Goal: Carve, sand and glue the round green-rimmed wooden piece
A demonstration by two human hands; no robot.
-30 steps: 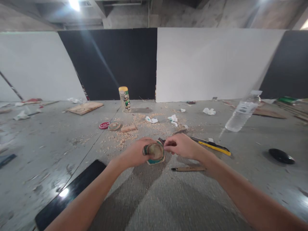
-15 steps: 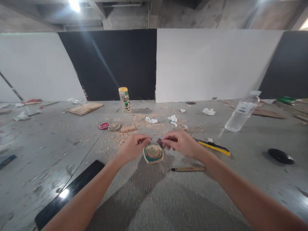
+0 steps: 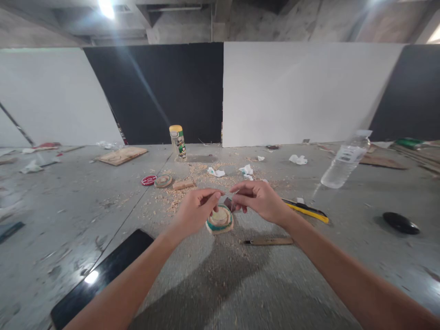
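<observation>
A small round-cornered wooden piece [image 3: 220,222], painted with a teal ring around a pale raised centre, lies on the grey floor between my hands. My left hand [image 3: 195,211] hovers over its left edge, thumb and fingertips drawn together; anything held there is too small to make out. Opposite it, my right hand [image 3: 259,201] has its thumb and index finger apart, with nothing visible between them. A small dark brown block [image 3: 228,204] sits just behind the painted piece, beside my right fingertips. Nearer to me lies a wood-handled carving knife [image 3: 270,241].
A yellow utility knife [image 3: 309,213] and black mouse [image 3: 401,223] lie right, before a clear bottle [image 3: 345,160]. A black tablet [image 3: 103,275] is under my left forearm. Behind are wood shavings [image 3: 172,197], a round painted disc [image 3: 162,181], a red tin [image 3: 149,180] and a yellow-lidded cup [image 3: 178,144].
My right thumb and index finger have parted from a pinch. Both hands have shifted slightly, their fingertips stretching closer together above the painted piece, which stays in place.
</observation>
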